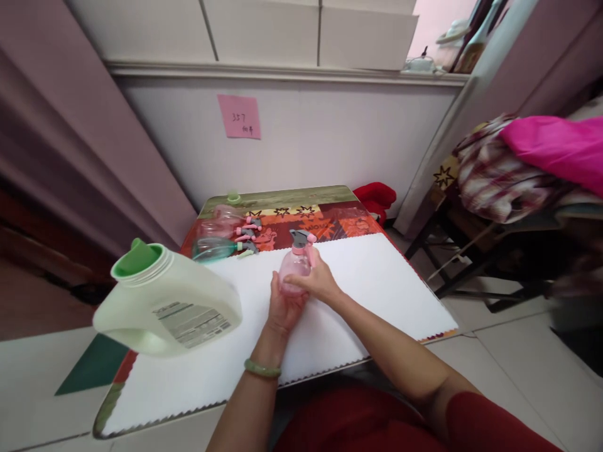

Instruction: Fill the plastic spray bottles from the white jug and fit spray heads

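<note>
A clear pink spray bottle (293, 269) with a grey and pink trigger head stands between my hands over the white mat (372, 270). My left hand (285, 309) cups its lower part from below and the left side, fingers closed round it. From the right, my right hand (320, 276) grips the bottle too, its thumb across the front and its fingers up by the pink trigger. Left of my hands stands a large pale-green jug (188, 295), its mouth uncapped, with a green spout showing inside and a printed label on its side.
Several more spray bottles lie at the table's back left, among them a teal one (214, 247) and a pink one (221, 228). Behind them sits a small green cap (233, 198). A pink note (239, 117) hangs on the wall; a chair piled with clothes (499, 166) is at the right.
</note>
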Motion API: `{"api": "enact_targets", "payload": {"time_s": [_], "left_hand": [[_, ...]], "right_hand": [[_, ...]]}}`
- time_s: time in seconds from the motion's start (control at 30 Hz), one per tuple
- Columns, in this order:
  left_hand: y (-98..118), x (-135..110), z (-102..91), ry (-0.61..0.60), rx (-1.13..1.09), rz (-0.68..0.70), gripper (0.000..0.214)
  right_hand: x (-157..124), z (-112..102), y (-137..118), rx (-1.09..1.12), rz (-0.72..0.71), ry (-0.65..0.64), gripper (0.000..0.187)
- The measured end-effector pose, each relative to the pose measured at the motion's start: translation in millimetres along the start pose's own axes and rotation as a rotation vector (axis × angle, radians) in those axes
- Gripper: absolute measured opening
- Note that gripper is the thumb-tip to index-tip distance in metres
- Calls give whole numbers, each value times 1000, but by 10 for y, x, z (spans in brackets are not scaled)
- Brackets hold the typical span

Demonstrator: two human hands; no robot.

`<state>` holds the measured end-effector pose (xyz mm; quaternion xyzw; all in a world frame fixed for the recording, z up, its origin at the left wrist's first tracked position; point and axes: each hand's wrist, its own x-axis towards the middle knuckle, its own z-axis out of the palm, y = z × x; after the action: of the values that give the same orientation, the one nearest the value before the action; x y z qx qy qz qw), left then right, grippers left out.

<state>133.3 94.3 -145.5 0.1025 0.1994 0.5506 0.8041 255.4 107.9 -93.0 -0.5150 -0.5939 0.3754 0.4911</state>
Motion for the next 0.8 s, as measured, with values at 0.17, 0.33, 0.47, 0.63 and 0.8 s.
{"api": "enact_targets", "payload": {"time_s": [0.17, 0.33, 0.47, 0.63, 0.8], "left_hand": [[-14, 4, 20, -56, 48, -60, 60], [-60, 16, -3, -80, 189, -139, 75], [-44, 28, 0, 47, 255, -145, 75], [-25, 35, 21, 41, 294, -165, 56], [-27, 38, 14, 54, 291, -165, 50]], "right_hand": [[-103, -95, 67, -150, 146, -10, 66], [-3, -439, 211, -153, 180, 119, 63], [284, -983, 360, -323, 277, 332, 61], [628, -1604, 510, -626, 267, 484, 72], [695, -1883, 687, -786, 400, 476, 73]]}}
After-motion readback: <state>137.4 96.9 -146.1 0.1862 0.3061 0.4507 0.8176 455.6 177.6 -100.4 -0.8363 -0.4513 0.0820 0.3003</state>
